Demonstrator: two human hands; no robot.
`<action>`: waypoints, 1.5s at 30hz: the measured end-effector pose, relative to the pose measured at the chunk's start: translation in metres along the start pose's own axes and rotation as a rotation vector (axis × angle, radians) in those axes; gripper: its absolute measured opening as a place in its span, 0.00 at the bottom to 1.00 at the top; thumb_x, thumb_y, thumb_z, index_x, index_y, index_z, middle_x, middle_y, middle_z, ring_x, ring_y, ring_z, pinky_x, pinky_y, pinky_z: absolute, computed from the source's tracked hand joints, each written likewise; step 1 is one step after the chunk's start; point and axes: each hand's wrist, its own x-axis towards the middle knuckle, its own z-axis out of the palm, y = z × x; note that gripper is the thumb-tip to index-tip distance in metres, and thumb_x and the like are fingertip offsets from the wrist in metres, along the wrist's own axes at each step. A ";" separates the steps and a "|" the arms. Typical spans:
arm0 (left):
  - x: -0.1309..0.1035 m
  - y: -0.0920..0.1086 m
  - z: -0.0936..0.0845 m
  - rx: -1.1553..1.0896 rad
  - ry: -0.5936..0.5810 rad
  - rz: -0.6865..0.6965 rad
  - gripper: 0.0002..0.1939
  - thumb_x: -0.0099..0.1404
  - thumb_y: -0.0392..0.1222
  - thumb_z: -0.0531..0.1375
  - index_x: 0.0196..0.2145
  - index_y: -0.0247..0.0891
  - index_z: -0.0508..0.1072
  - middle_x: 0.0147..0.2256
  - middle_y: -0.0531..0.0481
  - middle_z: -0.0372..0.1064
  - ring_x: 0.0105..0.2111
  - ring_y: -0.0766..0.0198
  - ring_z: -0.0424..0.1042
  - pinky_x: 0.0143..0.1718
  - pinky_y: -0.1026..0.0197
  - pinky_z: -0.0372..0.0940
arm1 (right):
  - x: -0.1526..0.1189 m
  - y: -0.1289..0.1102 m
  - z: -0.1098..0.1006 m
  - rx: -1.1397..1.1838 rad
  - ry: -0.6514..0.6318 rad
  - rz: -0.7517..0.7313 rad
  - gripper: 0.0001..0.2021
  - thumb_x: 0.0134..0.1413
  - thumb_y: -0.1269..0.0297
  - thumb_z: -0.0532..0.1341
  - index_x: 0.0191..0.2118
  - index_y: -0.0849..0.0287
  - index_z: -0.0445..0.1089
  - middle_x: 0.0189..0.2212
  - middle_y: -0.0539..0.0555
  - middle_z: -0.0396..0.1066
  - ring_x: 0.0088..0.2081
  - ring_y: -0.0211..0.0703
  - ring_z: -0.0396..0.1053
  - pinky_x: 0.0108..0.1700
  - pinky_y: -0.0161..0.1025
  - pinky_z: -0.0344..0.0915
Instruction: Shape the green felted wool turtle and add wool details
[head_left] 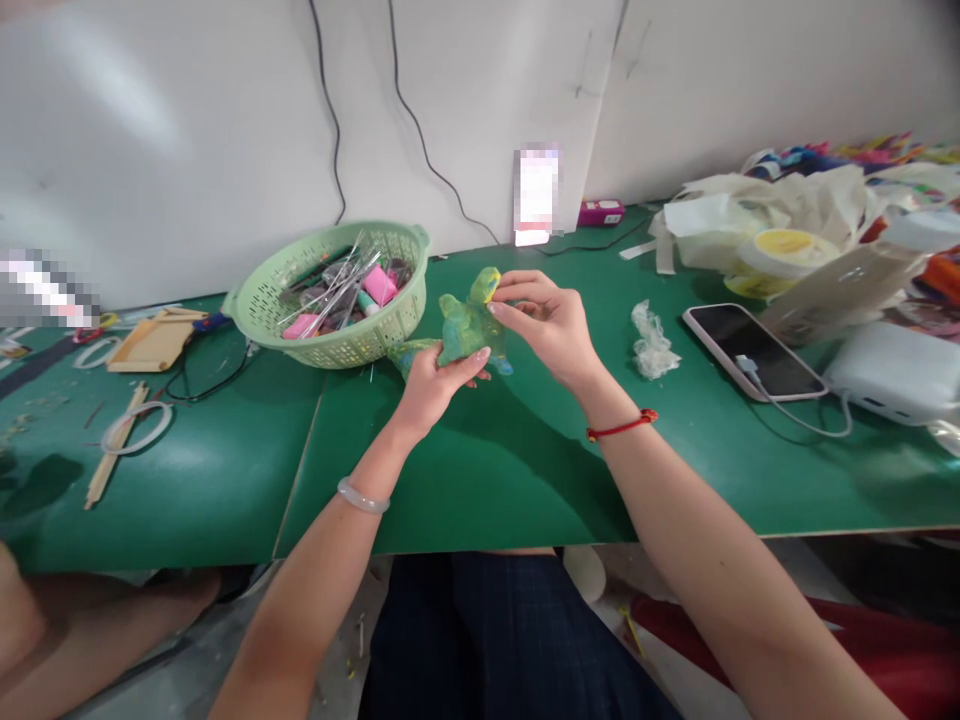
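A small green, yellow and blue animal-shaped figure (463,328) is held up above the green table, in front of the basket. My left hand (437,380) is closed round its lower body, with the thumb lying across the front. At the figure's raised yellow-green head, my right hand (544,320) has its thumb and fingertips pinched together and touching the head's side. Whether a small piece sits between those fingertips cannot be made out. Part of the figure's underside is hidden behind my left hand.
A pale green basket (337,350) of metal rods and pink pieces stands behind the figure. To the right lie crumpled clear plastic (654,342), a phone (754,350) on a cable and a white box (896,370). A white ring (136,429) rests over a wooden strip at left.
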 end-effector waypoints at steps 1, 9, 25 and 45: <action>0.000 0.000 0.000 0.003 -0.006 -0.001 0.24 0.50 0.57 0.77 0.35 0.36 0.79 0.32 0.48 0.80 0.29 0.62 0.78 0.31 0.61 0.70 | 0.000 0.001 0.000 0.007 -0.003 0.002 0.10 0.51 0.52 0.75 0.33 0.52 0.83 0.45 0.55 0.78 0.48 0.49 0.77 0.45 0.46 0.75; 0.000 -0.002 0.000 -0.003 -0.019 -0.020 0.23 0.50 0.56 0.77 0.34 0.36 0.79 0.30 0.49 0.80 0.29 0.64 0.78 0.31 0.62 0.70 | 0.001 0.002 -0.001 0.012 0.014 0.020 0.04 0.49 0.60 0.75 0.31 0.52 0.84 0.44 0.55 0.78 0.46 0.48 0.77 0.44 0.45 0.74; 0.000 -0.001 -0.001 -0.027 0.025 -0.034 0.22 0.53 0.53 0.75 0.38 0.37 0.78 0.34 0.48 0.81 0.31 0.62 0.79 0.33 0.60 0.70 | 0.000 -0.010 -0.003 0.006 -0.013 0.161 0.14 0.50 0.49 0.73 0.37 0.54 0.82 0.43 0.54 0.80 0.42 0.45 0.73 0.45 0.44 0.71; 0.008 0.002 -0.015 -0.104 0.024 -0.054 0.23 0.57 0.62 0.69 0.34 0.38 0.77 0.28 0.48 0.77 0.30 0.61 0.79 0.33 0.61 0.71 | 0.002 -0.017 -0.008 0.192 -0.033 0.558 0.23 0.47 0.43 0.77 0.34 0.57 0.75 0.23 0.45 0.62 0.24 0.32 0.60 0.23 0.33 0.57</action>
